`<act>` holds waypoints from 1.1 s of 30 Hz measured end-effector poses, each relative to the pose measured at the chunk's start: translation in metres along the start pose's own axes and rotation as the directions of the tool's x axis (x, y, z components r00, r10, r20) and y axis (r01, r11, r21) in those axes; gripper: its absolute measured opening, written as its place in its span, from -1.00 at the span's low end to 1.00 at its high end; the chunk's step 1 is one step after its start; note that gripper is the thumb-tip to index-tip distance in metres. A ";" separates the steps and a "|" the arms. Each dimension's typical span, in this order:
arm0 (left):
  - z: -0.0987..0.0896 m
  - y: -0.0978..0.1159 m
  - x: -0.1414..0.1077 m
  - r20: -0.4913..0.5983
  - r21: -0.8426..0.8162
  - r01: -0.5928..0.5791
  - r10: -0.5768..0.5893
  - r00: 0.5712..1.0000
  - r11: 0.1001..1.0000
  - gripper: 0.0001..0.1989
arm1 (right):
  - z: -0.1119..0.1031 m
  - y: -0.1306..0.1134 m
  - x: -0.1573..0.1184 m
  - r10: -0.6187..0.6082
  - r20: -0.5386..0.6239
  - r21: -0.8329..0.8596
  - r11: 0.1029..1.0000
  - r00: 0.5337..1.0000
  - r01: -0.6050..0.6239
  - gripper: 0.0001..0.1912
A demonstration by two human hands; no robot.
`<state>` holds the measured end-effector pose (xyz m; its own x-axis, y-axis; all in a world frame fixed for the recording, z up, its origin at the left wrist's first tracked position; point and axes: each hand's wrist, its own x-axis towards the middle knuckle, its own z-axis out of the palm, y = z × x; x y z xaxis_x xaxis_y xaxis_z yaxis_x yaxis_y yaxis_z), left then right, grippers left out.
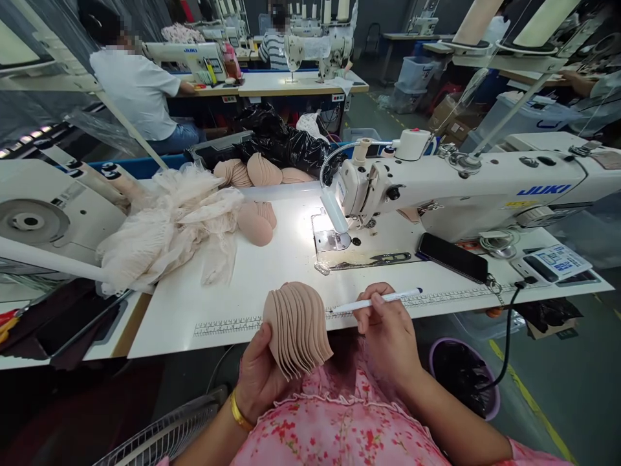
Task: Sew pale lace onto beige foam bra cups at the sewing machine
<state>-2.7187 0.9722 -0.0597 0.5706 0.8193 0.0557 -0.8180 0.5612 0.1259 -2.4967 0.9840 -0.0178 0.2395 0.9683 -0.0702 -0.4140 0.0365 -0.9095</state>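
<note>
The left hand (pixel 264 372) grips a fanned stack of beige pads (pixel 297 329) from below, thumb against its left side, fingers partly hidden behind it. The stack is held upright at the front edge of the table (pixel 272 272), in front of the person's body. The right hand (pixel 388 323) pinches a white pen (pixel 376 301) between thumb and fingers; its left-pointing end is near the stack, above the printed ruler (pixel 228 326). A gold bangle (pixel 240 411) is on the left wrist.

Beyond the hands, a smaller pile of pads (pixel 256 223) lies on the table beside sheer, pale fabric (pixel 174 220). To the right stands a sewing machine (pixel 466 181), its lamp (pixel 334 208) lit. A black phone (pixel 452 257) lies in front of the machine's arm.
</note>
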 end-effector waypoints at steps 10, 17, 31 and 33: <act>-0.002 -0.005 0.001 -0.071 0.032 -0.001 0.004 0.997 0.999 -0.61 | 0.008 -0.001 -0.005 0.037 0.065 0.080 0.996 0.997 -0.042 -0.68; 0.003 -0.005 0.002 -0.067 0.034 -0.014 0.017 0.998 0.999 -0.60 | 0.009 -0.001 -0.007 0.026 0.057 0.060 0.998 0.998 -0.029 -0.69; 0.003 -0.007 0.002 -0.124 0.033 -0.007 0.011 0.992 0.999 -0.68 | 0.011 0.001 -0.010 -0.023 0.111 0.076 0.997 0.994 0.014 -0.72; 0.006 -0.008 0.005 -0.095 0.047 -0.007 0.011 0.995 0.999 -0.68 | 0.013 0.001 -0.011 -0.018 0.130 0.085 0.996 0.991 0.007 -0.72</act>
<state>-2.7089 0.9710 -0.0548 0.5519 0.8330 -0.0374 -0.8177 0.5495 0.1716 -2.5109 0.9765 -0.0130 0.1310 0.9914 -0.0001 -0.4858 0.0641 -0.8717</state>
